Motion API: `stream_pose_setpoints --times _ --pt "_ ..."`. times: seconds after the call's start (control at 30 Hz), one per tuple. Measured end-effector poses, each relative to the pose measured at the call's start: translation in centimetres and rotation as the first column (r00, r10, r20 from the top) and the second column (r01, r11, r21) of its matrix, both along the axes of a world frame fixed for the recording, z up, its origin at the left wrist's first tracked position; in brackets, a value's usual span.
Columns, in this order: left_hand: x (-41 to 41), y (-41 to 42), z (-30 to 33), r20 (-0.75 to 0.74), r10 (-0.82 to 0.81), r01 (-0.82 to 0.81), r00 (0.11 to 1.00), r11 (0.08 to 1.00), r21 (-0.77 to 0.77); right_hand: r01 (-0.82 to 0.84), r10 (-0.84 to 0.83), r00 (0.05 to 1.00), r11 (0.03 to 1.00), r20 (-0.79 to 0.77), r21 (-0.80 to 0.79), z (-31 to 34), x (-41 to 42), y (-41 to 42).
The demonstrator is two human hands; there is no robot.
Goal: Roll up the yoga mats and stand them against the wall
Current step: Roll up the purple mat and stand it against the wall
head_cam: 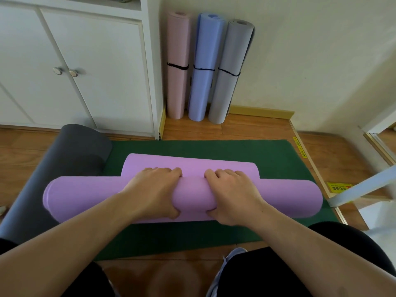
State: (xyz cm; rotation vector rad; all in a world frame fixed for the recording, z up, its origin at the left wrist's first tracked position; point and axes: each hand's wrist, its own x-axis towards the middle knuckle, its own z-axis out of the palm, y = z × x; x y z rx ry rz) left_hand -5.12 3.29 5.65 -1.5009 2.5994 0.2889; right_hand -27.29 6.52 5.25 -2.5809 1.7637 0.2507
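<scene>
Head view looked down on a purple yoga mat (pixel 289 198) lying crosswise on a dark green mat (pixel 267 153) that was spread flat on the wooden floor (pixel 246 127). The purple mat was mostly rolled into a thick, smooth foam cylinder with rounded ends, its layered edge showing at the left end; a short unrolled flap still lay flat beyond the roll, toward the wall. The surface looked matte and soft, dented slightly where it was gripped.

Both hands sat on the middle of the roll, close together. The left hand (pixel 154 189) curled over the top, fingers wrapped to the far side and thumb tucked under the near side. The right hand (pixel 231 194) gripped the same way just beside it.

Against the cream wall (pixel 310 61) stood three rolled mats side by side, each bound at mid-height by a thin black band: a pink mat (pixel 177 43), a blue mat (pixel 205 48) and a grey mat (pixel 229 52). They were tight upright tubes, leaning slightly, touching one another. A dark grey mat (pixel 70 151), loosely rolled at its far end, lay at the left, overlapping the green mat's corner. A white cabinet (pixel 96 61) with two round metal knobs stood behind it.
</scene>
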Motion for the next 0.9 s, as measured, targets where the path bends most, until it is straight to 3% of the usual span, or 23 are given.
stream_pose_setpoints --times 0.17,0.43,0.73,0.9 --pt "-0.7 0.3 -0.5 0.107 -0.054 0.070 0.993 0.985 -0.155 0.050 -0.052 0.997 0.998 0.049 0.031 0.2 -0.1 -0.2" --pt "0.2 -0.4 0.4 0.011 0.006 -0.006 1.000 1.000 0.019 0.020 -0.018 0.999 0.997 -0.028 0.079 0.0 -0.1 -0.2" --pt "-0.9 0.7 -0.7 0.105 -0.075 0.096 0.992 0.973 -0.208 0.059 -0.062 0.997 0.997 0.050 0.054 0.2 -0.5 -0.2" --pt "-0.1 -0.3 0.2 -0.005 -0.024 0.023 1.000 0.994 -0.102 0.019 -0.020 1.000 0.999 0.024 0.034 0.0 -0.8 -0.3"
